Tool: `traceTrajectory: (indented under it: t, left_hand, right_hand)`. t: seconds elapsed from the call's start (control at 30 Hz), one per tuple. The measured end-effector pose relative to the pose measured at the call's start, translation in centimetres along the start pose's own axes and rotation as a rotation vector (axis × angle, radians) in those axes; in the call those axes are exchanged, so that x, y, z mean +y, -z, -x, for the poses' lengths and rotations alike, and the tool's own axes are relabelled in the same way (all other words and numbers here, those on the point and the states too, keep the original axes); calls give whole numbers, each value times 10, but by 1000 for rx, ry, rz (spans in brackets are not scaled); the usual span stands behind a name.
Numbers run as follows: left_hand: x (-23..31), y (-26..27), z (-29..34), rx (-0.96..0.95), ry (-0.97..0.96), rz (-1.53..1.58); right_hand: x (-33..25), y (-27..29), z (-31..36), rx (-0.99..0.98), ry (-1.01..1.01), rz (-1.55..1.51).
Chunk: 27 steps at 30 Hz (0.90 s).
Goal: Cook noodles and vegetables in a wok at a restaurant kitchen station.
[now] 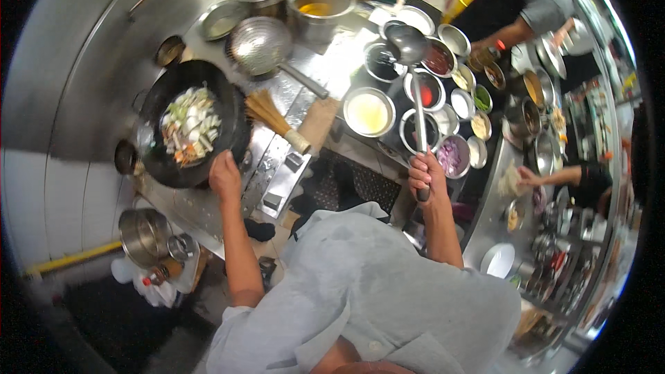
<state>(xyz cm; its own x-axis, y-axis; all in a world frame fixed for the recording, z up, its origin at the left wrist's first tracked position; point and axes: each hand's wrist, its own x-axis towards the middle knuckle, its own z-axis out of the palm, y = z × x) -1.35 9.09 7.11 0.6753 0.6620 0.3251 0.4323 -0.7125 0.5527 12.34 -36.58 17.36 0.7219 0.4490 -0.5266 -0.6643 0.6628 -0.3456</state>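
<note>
On the left, my left hand (225, 174) is closed on the near right rim of a black wok (234, 107), where a handle, if any, is hidden. Chopped pale, green and orange vegetables (192, 125) lie in the wok. My right hand (428, 174) is wrapped round the lower end of a long-handled metal ladle (407, 43). The ladle's bowl hangs over a cluster of ingredient containers. Under its handle sits a bowl of red sauce (428, 91), and near my right hand stands a bowl of chopped purple onion (451, 156).
Beside the wok lie a bamboo brush (273, 118) and a perforated strainer (260, 46). A pot with yellow liquid (320, 8) stands behind them. A bowl of pale yellow liquid (368, 112) is at centre. Other people's arms (511, 32) reach in at the right.
</note>
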Motion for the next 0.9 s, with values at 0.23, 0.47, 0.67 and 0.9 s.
traceTrajectory:
  t: [0.23, 0.47, 0.67, 0.9]
  left_hand:
    - [3, -12, 4, 84, 51, -5]
    - [20, 7, 1, 12, 129, -25]
    - [14, 8, 0, -40, 193, -37]
    - [27, 13, 14, -3, 122, 72]
  right_hand:
    - [43, -45, -5, -55, 91, 602]
    - [176, -40, -115, -402, 186, 1419]
    - [232, -68, -158, -645, 258, 1948]
    - [234, -49, -152, -530, -203, 1335]
